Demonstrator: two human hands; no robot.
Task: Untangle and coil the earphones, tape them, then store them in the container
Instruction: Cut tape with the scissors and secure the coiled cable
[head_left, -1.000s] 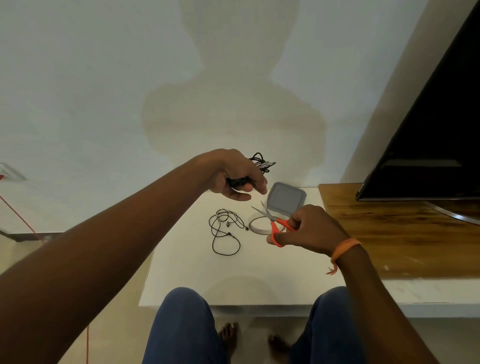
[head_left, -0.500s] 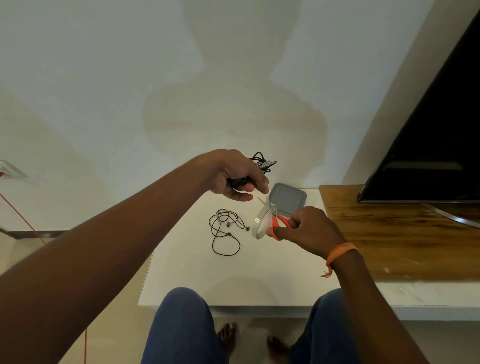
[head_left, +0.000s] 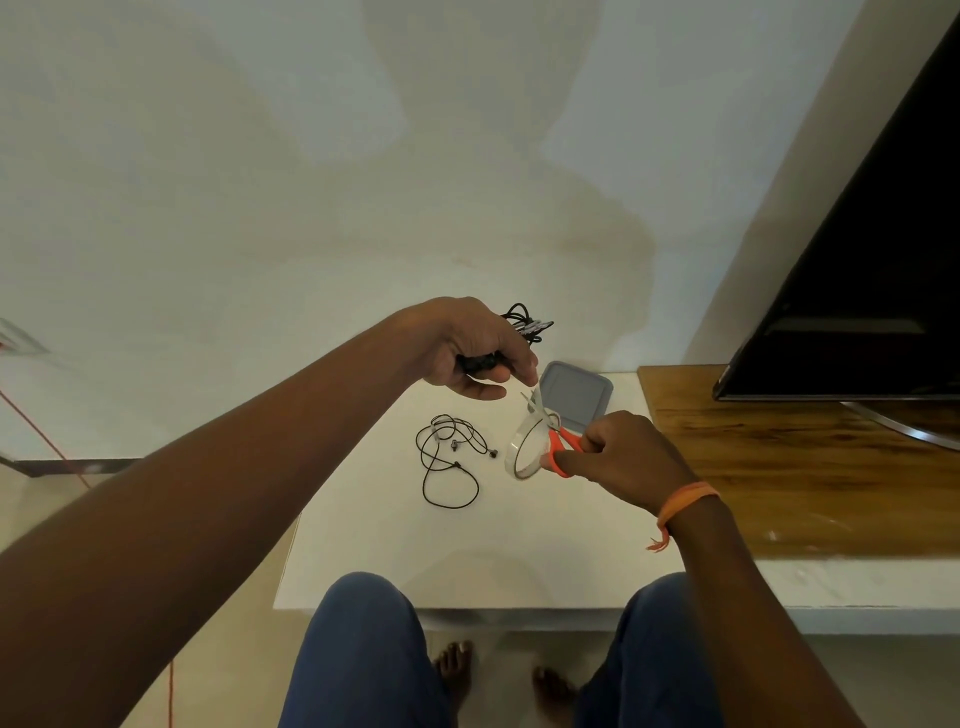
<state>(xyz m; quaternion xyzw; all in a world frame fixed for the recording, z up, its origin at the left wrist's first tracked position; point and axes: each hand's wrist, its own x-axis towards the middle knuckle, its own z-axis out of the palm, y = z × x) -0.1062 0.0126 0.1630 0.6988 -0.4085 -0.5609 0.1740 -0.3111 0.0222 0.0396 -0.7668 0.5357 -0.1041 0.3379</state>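
Black cord, wound into a tight bundle (head_left: 524, 325), sits clenched in the left hand (head_left: 470, 353), held up in the air just behind the grey container (head_left: 576, 392), with loops and plug ends sticking out past the knuckles. Right in front of that container the right hand (head_left: 621, 457) grips the orange-handled scissors (head_left: 558, 441), and the clear tape roll (head_left: 527, 449) hangs there with them, lifted off the white table (head_left: 467, 561); whether a finger passes through the roll I cannot tell. The blades point up toward the left hand's fingertips. It looks like the taping step: one bundle coiled, a strip about to be cut. Next I'd expect the blades to close across the tape stretched between roll and bundle, though I can't make out the strip itself. To the left of the container a second pair of earphones (head_left: 449, 457) lies loose on the table, not yet coiled
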